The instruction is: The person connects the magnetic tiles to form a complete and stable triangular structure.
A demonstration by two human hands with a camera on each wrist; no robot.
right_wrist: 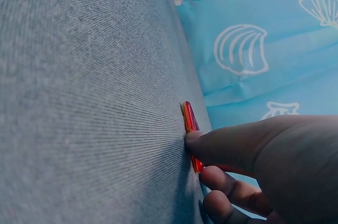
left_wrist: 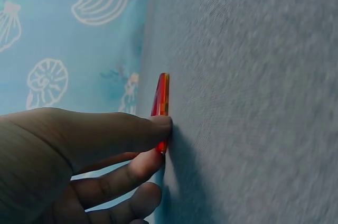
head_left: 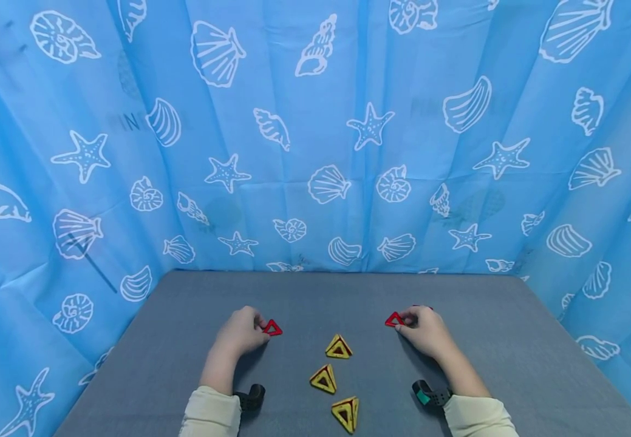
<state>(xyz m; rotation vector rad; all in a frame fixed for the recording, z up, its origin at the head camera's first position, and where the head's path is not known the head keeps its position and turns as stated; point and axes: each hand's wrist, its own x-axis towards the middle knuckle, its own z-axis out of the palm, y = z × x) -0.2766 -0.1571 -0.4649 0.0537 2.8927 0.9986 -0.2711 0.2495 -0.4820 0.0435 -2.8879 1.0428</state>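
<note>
My left hand [head_left: 242, 331] pinches a small red triangular piece [head_left: 272, 328] between thumb and fingers, just over or on the grey table. In the left wrist view this red piece [left_wrist: 160, 94] is seen edge-on, with a thin yellowish side. On the right, my other hand [head_left: 427, 332] pinches a matching red triangular piece [head_left: 394, 320]. The right wrist view shows that piece [right_wrist: 189, 115] edge-on too, thumb against it. A bit of red also peeks out behind the right hand, mostly hidden. Between the hands lie three yellow triangular pieces [head_left: 339, 348] with dark centres.
The yellow pieces form a loose column, with one [head_left: 323, 379] in the middle and another [head_left: 345, 413] nearest me. Grey cloth covers the table [head_left: 304, 297]. A blue curtain [head_left: 315, 139] with white shells hangs behind and at both sides. Black straps [head_left: 251, 397] circle the wrists.
</note>
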